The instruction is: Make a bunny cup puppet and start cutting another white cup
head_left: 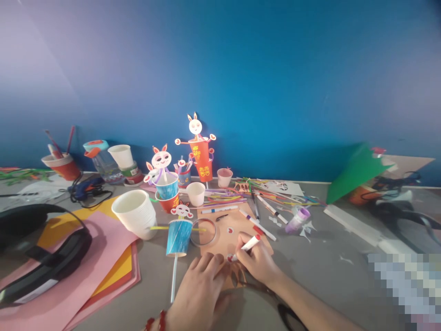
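My right hand [257, 259] is closed round a white marker [251, 243] with a red end, its tip down at a small white paper cutout [230, 259] with red on it. Bent and held together, the fingers of my left hand [205, 285] press at the edge of this cutout; its thumb is mostly hidden. Under both hands lies a tan sheet [220, 243]. Another small white and red cutout [230, 230] rests on it. Scissors [255, 286] lie partly beneath my right wrist. Left of my hands is a blue paper-cup rabbit puppet [179, 236] on a straw.
Stacked white cups [134, 214], coloured paper [113, 271] and headphones [69, 248] occupy the left. Behind stand a red cup puppet [201, 158] and another blue one [167, 186]. Several markers [258, 225], a purple glue stick [298, 219] and paper scraps [306, 230] lie to the right.
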### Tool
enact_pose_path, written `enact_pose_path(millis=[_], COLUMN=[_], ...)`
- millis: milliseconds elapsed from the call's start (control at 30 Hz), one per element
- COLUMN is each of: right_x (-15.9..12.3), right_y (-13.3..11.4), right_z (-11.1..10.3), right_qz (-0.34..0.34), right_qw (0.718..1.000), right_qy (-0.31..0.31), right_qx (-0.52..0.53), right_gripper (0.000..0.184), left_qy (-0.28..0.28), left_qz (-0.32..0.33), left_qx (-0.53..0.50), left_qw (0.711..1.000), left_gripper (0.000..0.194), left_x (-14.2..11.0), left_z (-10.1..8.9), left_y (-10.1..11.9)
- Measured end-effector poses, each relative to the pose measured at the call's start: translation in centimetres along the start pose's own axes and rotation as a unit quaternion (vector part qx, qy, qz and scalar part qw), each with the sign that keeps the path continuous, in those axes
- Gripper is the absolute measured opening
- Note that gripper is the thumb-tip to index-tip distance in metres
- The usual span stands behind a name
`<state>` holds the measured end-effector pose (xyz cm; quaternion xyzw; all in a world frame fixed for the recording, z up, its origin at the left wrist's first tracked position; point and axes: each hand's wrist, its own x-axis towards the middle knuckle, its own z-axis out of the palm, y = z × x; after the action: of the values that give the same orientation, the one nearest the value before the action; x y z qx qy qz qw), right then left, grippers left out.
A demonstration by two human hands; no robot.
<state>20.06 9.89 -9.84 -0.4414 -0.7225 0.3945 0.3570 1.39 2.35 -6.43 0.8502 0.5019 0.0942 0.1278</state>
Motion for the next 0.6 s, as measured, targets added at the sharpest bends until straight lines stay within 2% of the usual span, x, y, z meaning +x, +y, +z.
enact_pose_path(millis=[600], right_x=[-0.09], right_y=[0.02], right_z=[-0.06], right_qz=[-0.009], right_qw=[1.0], right_qy=[0.006], right_qx=[-0.003], right_gripper=[0.018], left_qy=[-0.006], left_qz=[-0.005], left_qx=[0.005], left_qw=[1.0], left_gripper=[0.044], left_x=[-0.12], left_z=[-0.05], left_y=[0.08])
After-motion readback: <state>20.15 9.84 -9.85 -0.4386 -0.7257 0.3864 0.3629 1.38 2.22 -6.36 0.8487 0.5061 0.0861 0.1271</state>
